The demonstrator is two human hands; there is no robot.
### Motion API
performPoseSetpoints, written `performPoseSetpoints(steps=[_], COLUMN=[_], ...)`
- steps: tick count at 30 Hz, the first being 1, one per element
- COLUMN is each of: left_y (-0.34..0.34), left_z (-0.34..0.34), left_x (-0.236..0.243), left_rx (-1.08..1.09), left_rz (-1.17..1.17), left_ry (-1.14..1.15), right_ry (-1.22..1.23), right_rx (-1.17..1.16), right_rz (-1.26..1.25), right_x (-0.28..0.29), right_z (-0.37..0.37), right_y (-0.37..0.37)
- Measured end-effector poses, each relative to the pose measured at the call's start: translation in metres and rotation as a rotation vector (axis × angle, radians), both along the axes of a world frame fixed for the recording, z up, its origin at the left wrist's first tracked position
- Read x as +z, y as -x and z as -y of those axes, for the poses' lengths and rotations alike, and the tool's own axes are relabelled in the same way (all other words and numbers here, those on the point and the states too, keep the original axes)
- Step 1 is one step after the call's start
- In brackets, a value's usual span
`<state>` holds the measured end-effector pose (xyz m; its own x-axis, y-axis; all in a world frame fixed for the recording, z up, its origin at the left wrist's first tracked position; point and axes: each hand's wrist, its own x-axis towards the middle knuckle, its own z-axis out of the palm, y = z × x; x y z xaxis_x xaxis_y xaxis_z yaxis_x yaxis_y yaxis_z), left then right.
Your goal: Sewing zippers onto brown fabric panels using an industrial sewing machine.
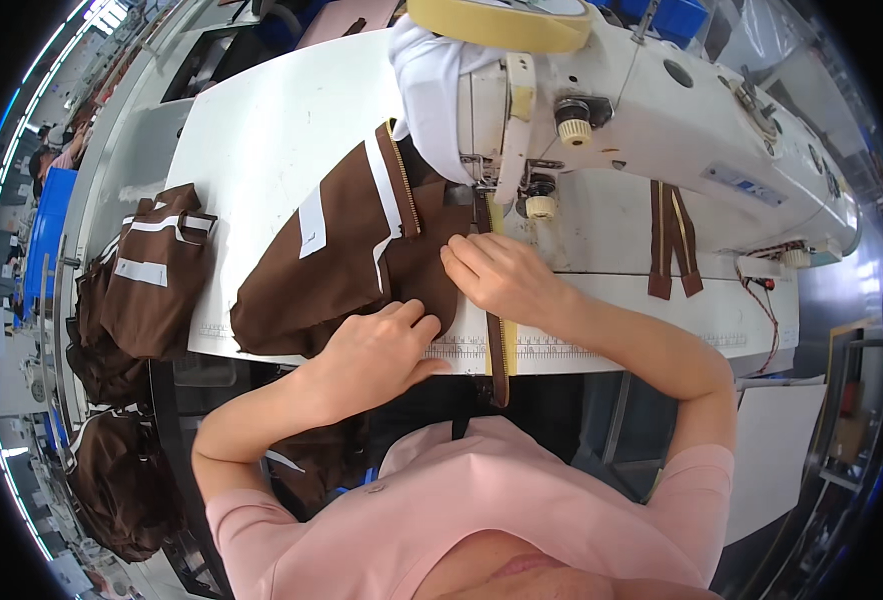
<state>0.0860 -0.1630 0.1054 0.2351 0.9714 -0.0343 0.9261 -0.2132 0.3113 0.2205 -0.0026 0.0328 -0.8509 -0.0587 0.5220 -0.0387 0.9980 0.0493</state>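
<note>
A brown fabric piece (pixel 312 260) with white strips and a metal-toothed zipper (pixel 403 185) along one edge lies on the white sewing machine table. My left hand (pixel 387 350) is closed at its near edge, fingers curled on the cloth. My right hand (pixel 507 275) is closed, fingertips pressed together on a narrow brown zipper tape (pixel 497 350) where it meets the fabric. The tape runs from under the presser foot area of the sewing machine (pixel 642 100) to beyond the table's near edge. My right fingers hide part of that seam.
Brown pieces with white strips (pixel 162 280) are heaped at the table's left edge, and more brown cloth (pixel 122 485) hangs below. Another zipper (pixel 673 240) lies right of the needle. A yellow tape roll (pixel 502 25) and white cloth (pixel 427 90) sit on the machine head.
</note>
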Motion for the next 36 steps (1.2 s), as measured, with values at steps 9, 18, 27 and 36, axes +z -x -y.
performPoseSetpoints(steps=[9,18,27,36], left_y=[0.039,0.033,0.045,0.044], left_z=[-0.09,-0.103,-0.097,-0.096], left_x=[-0.038,-0.052,-0.055,-0.053], left_rx=[0.138,0.326,0.099,0.074], left_rz=[0.2,0.336,0.095,0.149], left_ry=[-0.291,-0.22,-0.304,-0.344], right_ry=[-0.049,-0.071,-0.022,-0.007], right_rx=[0.082,-0.06,-0.058,-0.068], right_rz=[-0.185,-0.126,-0.092,-0.078], right_x=[0.0,-0.014,-0.01,-0.01], right_z=[-0.009,-0.014,-0.009,-0.007], right_y=[-0.015,-0.023,-0.021,-0.02])
